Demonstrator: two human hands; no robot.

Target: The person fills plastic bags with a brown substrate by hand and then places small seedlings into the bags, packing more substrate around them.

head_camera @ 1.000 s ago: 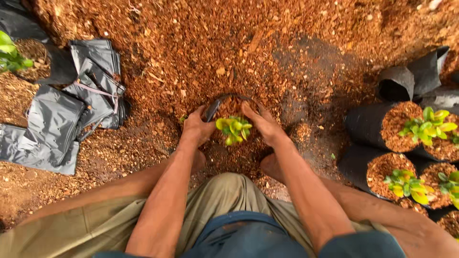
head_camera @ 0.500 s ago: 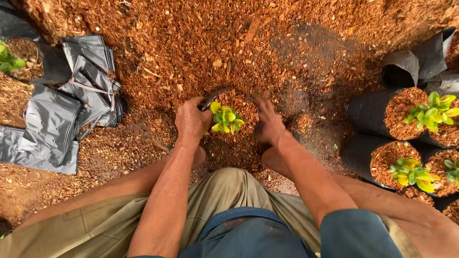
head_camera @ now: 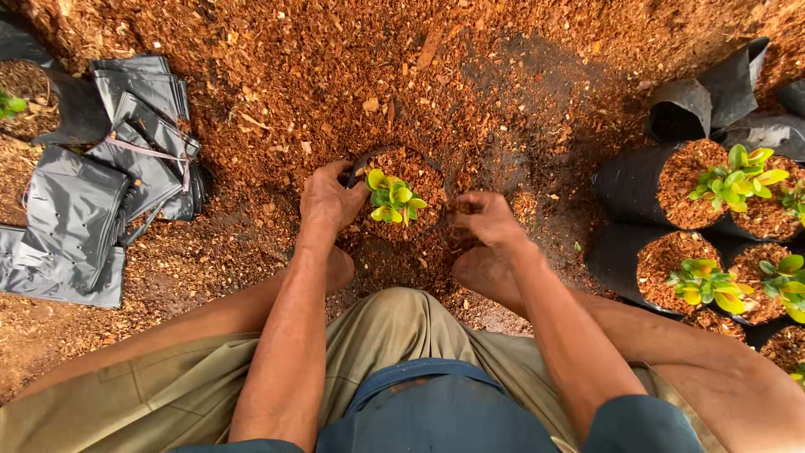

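Head view: the left hand (head_camera: 331,201) still cups the rim of the bag (head_camera: 401,197), fingers curled on it. The right hand (head_camera: 486,220) has come off the bag and now sits beside it, closed loosely in the chips (head_camera: 503,92). The plant (head_camera: 392,195) stands inside.

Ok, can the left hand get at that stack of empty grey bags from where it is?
Probably yes. The left hand grips the rim of the seedling bag, and only bare mulch lies between it and the grey bags to its left. It would have to let go first.
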